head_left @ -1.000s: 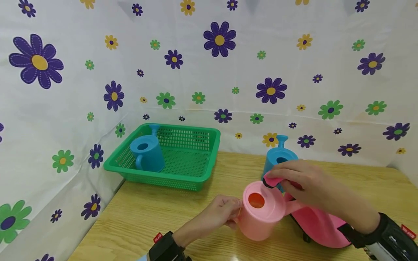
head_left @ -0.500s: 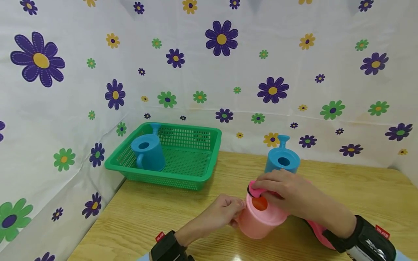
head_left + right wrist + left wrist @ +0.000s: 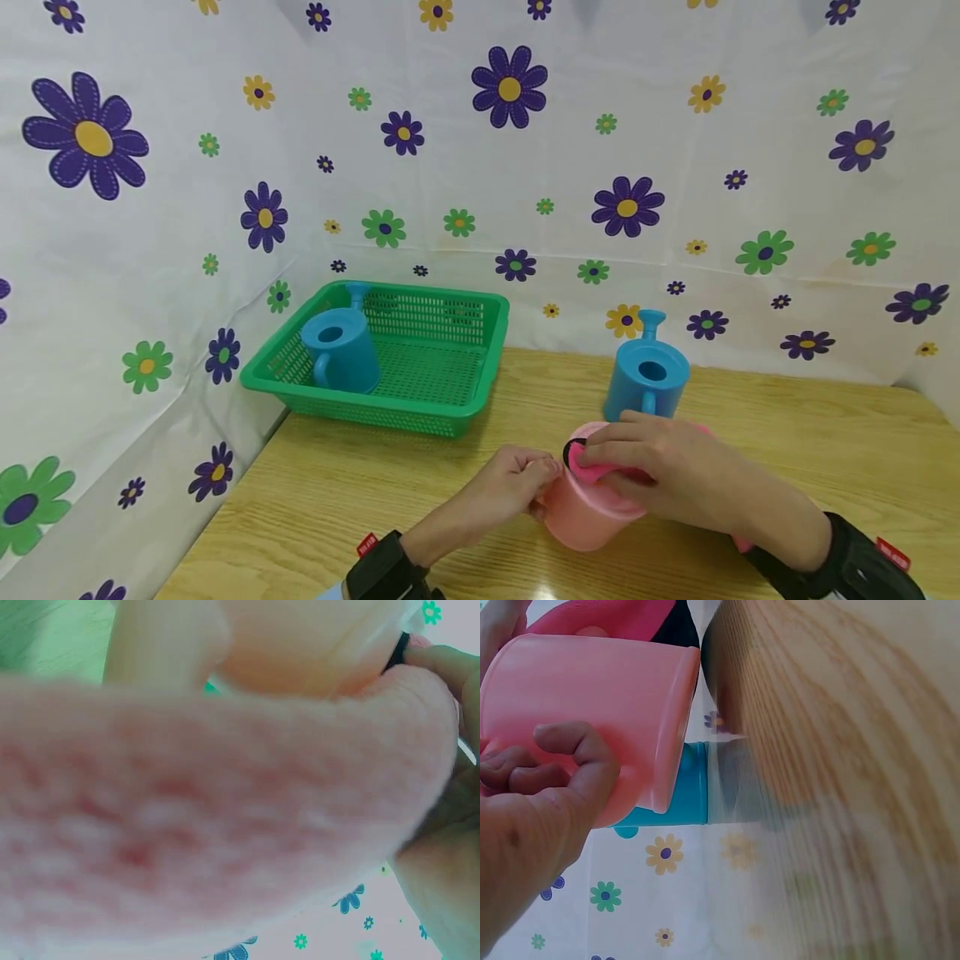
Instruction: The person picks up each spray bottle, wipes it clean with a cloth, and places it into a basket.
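Note:
A pink watering can [image 3: 588, 521] stands at the front of the table. My left hand [image 3: 517, 483] grips its handle from the left, fingers curled round in the left wrist view. Over the can's top, my right hand [image 3: 660, 462] pinches the end of a pink, soft-looking piece with a black edge [image 3: 588, 467]. That end lies at the top of the can and covers its opening. In the right wrist view the pink piece [image 3: 210, 817] looks fuzzy and fills much of the picture. The can's spout is hidden behind my right hand.
Behind the pink can a blue watering can [image 3: 648, 375] stands upright on the wooden table [image 3: 315, 517]. To the back left is a green perforated basket [image 3: 375, 406] with another blue watering can [image 3: 345, 354] in it. A flowered sheet [image 3: 450, 175] hangs behind the table.
My right hand has moved left and down with the pink piece, from the can's far right edge onto its top opening. My left hand keeps its grip, almost unmoved.

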Demonstrator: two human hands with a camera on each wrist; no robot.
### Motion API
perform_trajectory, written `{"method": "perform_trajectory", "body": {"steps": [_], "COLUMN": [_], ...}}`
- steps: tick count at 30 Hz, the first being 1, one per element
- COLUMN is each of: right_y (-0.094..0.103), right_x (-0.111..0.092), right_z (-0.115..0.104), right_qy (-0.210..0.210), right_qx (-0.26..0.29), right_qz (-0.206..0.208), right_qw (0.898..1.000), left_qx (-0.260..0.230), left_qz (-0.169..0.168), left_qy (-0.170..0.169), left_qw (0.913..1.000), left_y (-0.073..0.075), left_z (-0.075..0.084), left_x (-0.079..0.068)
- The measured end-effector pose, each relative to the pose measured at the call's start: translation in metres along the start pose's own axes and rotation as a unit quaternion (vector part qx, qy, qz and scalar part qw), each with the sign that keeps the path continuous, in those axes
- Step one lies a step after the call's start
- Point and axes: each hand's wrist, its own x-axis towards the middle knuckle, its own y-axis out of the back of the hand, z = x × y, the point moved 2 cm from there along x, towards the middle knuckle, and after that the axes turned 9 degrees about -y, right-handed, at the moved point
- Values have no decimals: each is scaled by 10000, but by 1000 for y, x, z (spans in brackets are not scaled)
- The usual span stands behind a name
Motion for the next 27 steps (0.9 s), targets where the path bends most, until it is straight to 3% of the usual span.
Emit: {"method": "perform_trajectory", "body": {"steps": [7,17,27], "right_y": [1,5,9], "right_x": [-8,-18,-19], "right_z": [-7,-12,-8], "right_qy": [418,163,55], "right_qx": [-61,-137,-396], "right_qz": [-131,-199,-116], "right_qw": [9990,9996,9991], "left_qx": [-111,-59,-24], "left_qz": [168,308,209], "left_qy": [159,241,90], "left_qw": [9997,9992,9997], "left_y": [2,5,6], "left_z": [-2,-4,-4], "left_x": [-1,-1,-3]}}
